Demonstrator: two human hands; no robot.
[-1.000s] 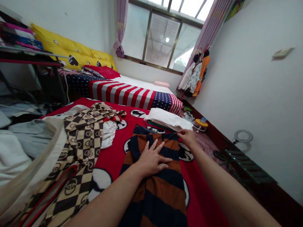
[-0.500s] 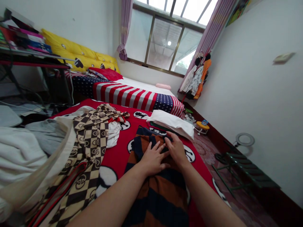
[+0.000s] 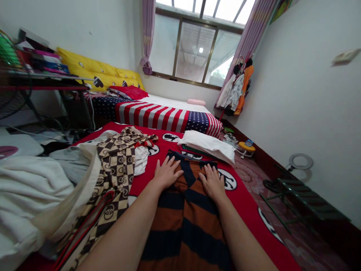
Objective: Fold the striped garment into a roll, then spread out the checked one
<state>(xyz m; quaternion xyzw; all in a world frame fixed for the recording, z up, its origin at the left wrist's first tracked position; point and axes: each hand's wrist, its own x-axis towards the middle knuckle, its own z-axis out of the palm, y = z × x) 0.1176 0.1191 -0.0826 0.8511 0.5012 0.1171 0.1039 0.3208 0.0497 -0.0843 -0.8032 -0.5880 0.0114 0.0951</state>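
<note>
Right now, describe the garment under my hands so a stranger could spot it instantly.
On the red blanket of the nearest bed, between the checkered cloth and the white folded stack, lies the striped garment. Both palms press flat on it. Only it has broad brown and navy bands.

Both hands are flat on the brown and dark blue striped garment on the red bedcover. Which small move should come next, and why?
Probably slide the left hand and right hand outward over the brown and dark blue striped garment, since both palms press side by side near its far edge and the cloth between them looks slightly creased.
</note>
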